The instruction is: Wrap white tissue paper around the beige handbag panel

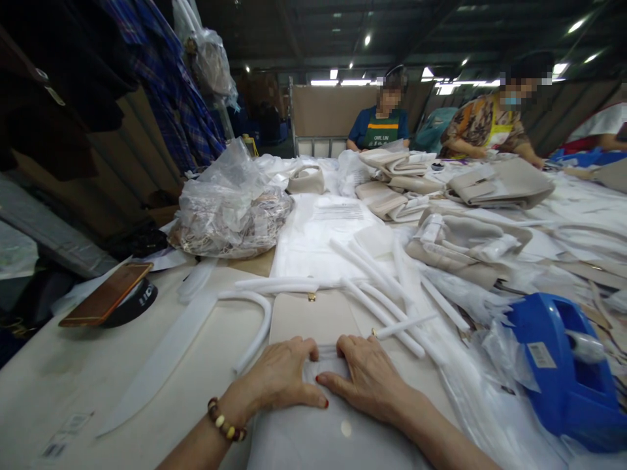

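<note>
Straight ahead of me, low in the head view, lies a clear plastic bag (pixel 337 437) over something pale. From its far end a flat beige handbag part (pixel 313 320) with a small gold clasp (pixel 311 297) sticks out. My left hand (pixel 284 375), with a beaded bracelet above it, curls its fingers over the bag's far edge. Close by on the right, my right hand (pixel 367 378) grips that edge too, thumb pointing inward. The thumbs nearly meet. What lies under the fingertips is hidden. White foam tubes (pixel 386 313) lie just beyond my hands.
A blue tape dispenser (pixel 563 365) stands at right. A phone (pixel 108 294) rests tilted on a black round object at left. Behind are a plastic sack (pixel 230 222), several beige bags (pixel 499 183) and white sheets (pixel 323 235). Co-workers (pixel 385 127) stand across the table.
</note>
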{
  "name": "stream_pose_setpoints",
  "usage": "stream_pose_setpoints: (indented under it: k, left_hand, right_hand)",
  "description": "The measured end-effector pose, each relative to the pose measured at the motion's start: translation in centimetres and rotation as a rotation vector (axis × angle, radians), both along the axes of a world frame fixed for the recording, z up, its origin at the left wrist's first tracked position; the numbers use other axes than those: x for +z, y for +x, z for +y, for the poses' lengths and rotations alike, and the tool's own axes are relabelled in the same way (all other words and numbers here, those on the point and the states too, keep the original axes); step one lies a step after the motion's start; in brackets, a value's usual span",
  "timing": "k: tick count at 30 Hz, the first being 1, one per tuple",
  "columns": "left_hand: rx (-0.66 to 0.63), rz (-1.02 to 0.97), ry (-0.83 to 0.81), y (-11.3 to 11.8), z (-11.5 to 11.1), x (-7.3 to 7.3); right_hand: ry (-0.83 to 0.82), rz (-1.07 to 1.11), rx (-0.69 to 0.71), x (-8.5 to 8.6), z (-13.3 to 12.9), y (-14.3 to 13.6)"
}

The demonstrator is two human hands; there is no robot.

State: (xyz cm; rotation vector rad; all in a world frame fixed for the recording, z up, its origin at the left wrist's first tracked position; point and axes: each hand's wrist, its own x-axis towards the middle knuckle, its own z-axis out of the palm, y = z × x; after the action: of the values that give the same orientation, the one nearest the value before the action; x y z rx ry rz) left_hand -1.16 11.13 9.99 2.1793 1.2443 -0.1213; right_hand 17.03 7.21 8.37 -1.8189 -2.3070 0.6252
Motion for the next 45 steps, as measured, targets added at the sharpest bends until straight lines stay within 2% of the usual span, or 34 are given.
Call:
stream_pose_setpoints:
  k: [5,10,17,20,23,27,34,41,45]
  left_hand:
    - [0.004,0.01,-0.061,-0.1,0.8,0.0]
    - [0.002,0.04,-0.1,-0.1,0.9,0.5]
    - [-0.072,0.063,-0.025,0.7,0.8,1.4]
    - [-0.07,0.046,-0.063,0.8,0.6,1.6]
    - [-0.03,0.034,-0.115,0.4,0.4,1.5]
    - [-0.014,0.043,-0.096,0.0,0.3,1.3]
    - [-0.121,0.179,-0.051,-0.3,0.6,0.8]
    - [-0.169,0.258,-0.007,0.6,0.8,1.5]
    - [-0.167,0.307,-0.055,0.9,1.8,1.4]
  right_hand:
    - [-0.098,0.028,-0.038,0.6,0.9,0.1]
    - [-0.091,0.024,-0.013,0.7,1.2,0.1]
    - [-0.098,0.029,0.06,1.1,0.9,0.4]
    - [-0.124,0.008,0.061,1.7,0.8,0.3]
    - [-0.163,-0.007,0.061,1.9,0.9,0.2]
    - [-0.166,0.01,0.091,1.8,1.2,0.3]
    - [-0.272,-0.047,0.151,2.9,2.0,0.8]
    - [-0.255,-0.115,0.155,1.5,2.5,0.4]
    - [-0.243,-0.143,0.169,1.2,2.6,-0.2]
